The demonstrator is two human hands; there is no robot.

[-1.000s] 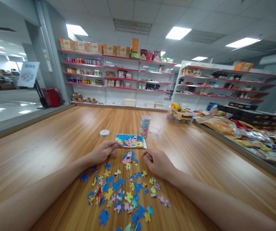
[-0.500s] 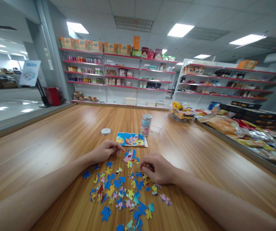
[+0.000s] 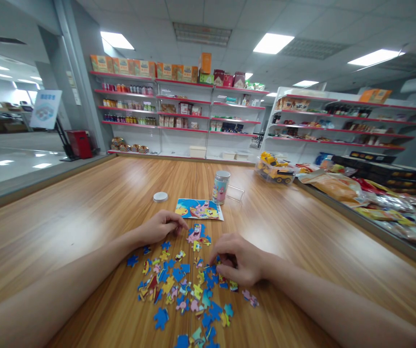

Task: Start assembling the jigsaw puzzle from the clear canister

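Loose jigsaw pieces (image 3: pixel 178 274) in blue, yellow and pink lie scattered on the wooden table in front of me. A small joined part of the puzzle (image 3: pixel 196 234), showing a pink cartoon figure, sits above them. My left hand (image 3: pixel 162 227) rests at its left edge, index finger stretched towards it, holding nothing I can see. Over the right side of the loose pieces my right hand (image 3: pixel 237 259) reaches down, thumb and index finger slightly apart at some pieces; the hand hides others beneath it. A picture sheet (image 3: pixel 197 210) with cartoon figures lies beyond the joined part.
A printed can (image 3: pixel 221 187) stands by the sheet's right corner, a clear plastic stand (image 3: pixel 235 193) beside it. The round lid (image 3: pixel 160 196) lies to the left. Further right are a clear bin of yellow toy trucks (image 3: pixel 274 170) and bagged snacks (image 3: pixel 334 187). Stocked shelves (image 3: pixel 182 101) line the back.
My right hand has moved slightly down and lowered its fingers among the loose pieces; its index finger and thumb are more apart. The left hand stays nearly still.
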